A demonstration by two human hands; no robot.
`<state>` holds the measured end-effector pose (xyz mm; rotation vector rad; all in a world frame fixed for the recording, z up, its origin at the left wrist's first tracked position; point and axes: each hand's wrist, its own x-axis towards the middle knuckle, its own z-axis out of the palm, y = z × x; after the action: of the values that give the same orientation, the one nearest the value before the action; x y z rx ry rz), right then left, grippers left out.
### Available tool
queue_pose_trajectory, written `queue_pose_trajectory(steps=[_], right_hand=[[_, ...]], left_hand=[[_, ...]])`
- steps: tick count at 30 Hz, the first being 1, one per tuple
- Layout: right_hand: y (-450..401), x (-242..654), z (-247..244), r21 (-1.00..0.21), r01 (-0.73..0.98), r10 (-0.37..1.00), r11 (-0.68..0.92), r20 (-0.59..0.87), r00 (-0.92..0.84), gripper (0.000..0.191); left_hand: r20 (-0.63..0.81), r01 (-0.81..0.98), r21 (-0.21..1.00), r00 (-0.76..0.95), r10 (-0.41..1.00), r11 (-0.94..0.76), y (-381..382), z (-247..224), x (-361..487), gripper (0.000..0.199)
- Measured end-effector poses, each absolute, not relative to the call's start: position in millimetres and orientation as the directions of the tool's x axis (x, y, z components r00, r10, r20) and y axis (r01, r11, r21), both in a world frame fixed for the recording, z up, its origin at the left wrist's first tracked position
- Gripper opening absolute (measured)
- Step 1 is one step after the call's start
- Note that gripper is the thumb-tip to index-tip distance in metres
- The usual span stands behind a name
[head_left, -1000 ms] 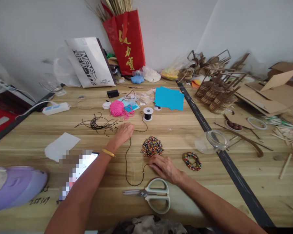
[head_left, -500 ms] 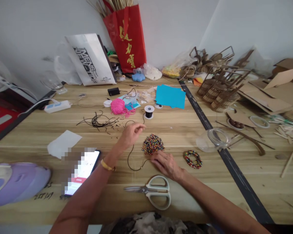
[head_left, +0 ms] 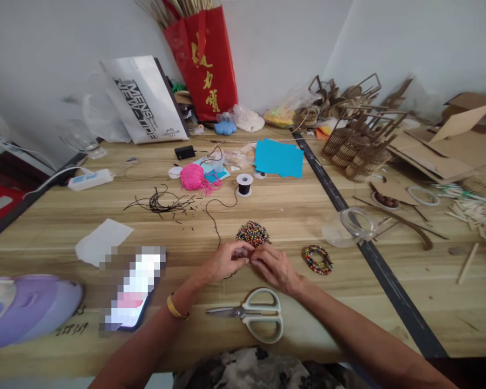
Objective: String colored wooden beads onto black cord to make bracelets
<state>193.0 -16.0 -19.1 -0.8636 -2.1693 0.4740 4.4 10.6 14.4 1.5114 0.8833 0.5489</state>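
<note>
My left hand (head_left: pixel 228 259) and my right hand (head_left: pixel 276 266) meet fingertip to fingertip at the near edge of a pile of small multicoloured beads (head_left: pixel 252 233). Thin black cord (head_left: pixel 215 219) runs from a white-flanged spool (head_left: pixel 244 186) down to my left hand, and a short stretch shows beneath it. My right fingers are closed in a pinch on the cord, its end hidden. Whatever lies in the pinched left fingers is too small to make out. A coiled string of beads (head_left: pixel 317 260) rests right of my right hand. Scissors (head_left: pixel 245 314) lie nearer my body.
Cut black cord pieces (head_left: pixel 162 202), pink yarn (head_left: pixel 193 177) and blue sheets (head_left: pixel 278 158) lie farther back. On the left are a lit phone (head_left: pixel 140 292) and a purple-white case (head_left: pixel 32 310). A clear plastic container (head_left: pixel 350 227) and small woven baskets (head_left: pixel 358 154) stand right.
My left hand has come down and right from beside the spool to meet my right hand. The cord loop that lay open between them is now mostly covered.
</note>
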Motion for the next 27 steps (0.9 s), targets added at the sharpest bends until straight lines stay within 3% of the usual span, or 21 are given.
queue_pose_trajectory(steps=[3, 12, 19, 22, 27], right_hand=[[-15.1, 193.0, -17.9, -0.576, 0.423, 0.713, 0.699, 0.521, -0.470, 0.010], [-13.8, 192.5, -12.7, -0.628, 0.383, 0.731, 0.678, 0.518, -0.445, 0.012], [5.9, 216.8, -3.7, -0.734, 0.516, 0.880, 0.441, 0.467, -0.086, 0.011], [14.1, 232.8, 1.2, -0.684, 0.621, 0.911, 0.383, 0.389, -0.134, 0.011], [16.9, 245.5, 4.9, -0.443, 0.824, 0.935, 0.354, 0.137, -0.327, 0.009]], left_hand=[[-0.209, 0.155, 0.977, 0.538, 0.816, 0.148, 8.3, 12.0, 8.4, 0.012], [-0.235, 0.130, 0.972, 0.510, 0.828, 0.196, 8.9, 0.5, 4.8, 0.026], [-0.250, 0.153, 0.968, 0.476, 0.843, 0.201, 9.1, -7.3, 5.2, 0.026], [-0.232, 0.201, 0.968, 0.482, 0.845, 0.151, 7.4, -5.1, 5.8, 0.019], [-0.171, 0.400, 0.914, 0.540, 0.824, -0.073, 3.7, 0.1, 5.2, 0.006]])
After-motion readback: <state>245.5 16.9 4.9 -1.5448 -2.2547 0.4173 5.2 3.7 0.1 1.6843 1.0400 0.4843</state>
